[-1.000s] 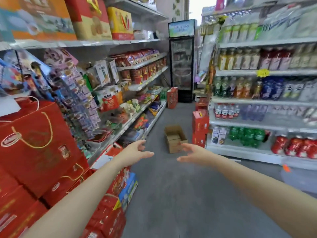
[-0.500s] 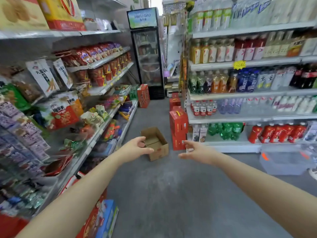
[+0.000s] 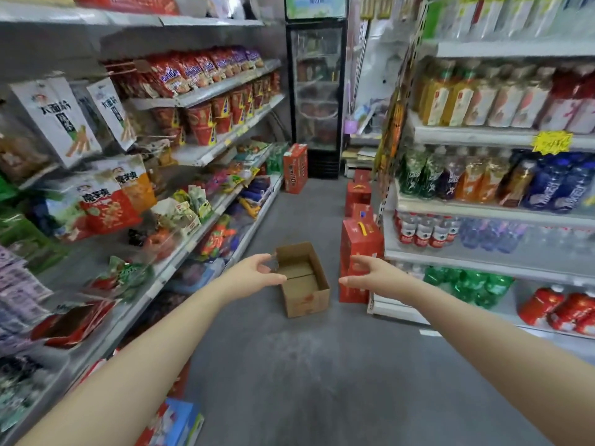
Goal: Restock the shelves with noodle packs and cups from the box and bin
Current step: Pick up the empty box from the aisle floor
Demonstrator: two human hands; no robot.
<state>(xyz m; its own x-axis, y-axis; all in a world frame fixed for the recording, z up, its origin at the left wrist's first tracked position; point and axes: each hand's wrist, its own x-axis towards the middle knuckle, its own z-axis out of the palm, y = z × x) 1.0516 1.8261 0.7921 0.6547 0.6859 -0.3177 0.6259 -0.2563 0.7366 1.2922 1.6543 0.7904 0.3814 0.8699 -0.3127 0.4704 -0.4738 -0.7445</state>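
Open rectangular cardboard box point(image 3: 302, 280) sat on matte grey floor point(image 3: 289, 381) at centre, interior bare. Left hand point(image 3: 254, 275) at 9 o'clock, right hand point(image 3: 370, 278) at 3 o'clock, both loosely spread, grasping nothing. Glossy red cartons point(image 3: 359, 249) stood beside.

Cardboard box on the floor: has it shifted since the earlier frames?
No. The cardboard box keeps its place beside the red cartons; only the camera has come closer.

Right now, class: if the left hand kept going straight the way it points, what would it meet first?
Probably the open cardboard box on the floor: the left hand reaches toward its near left rim, though depth is unclear.
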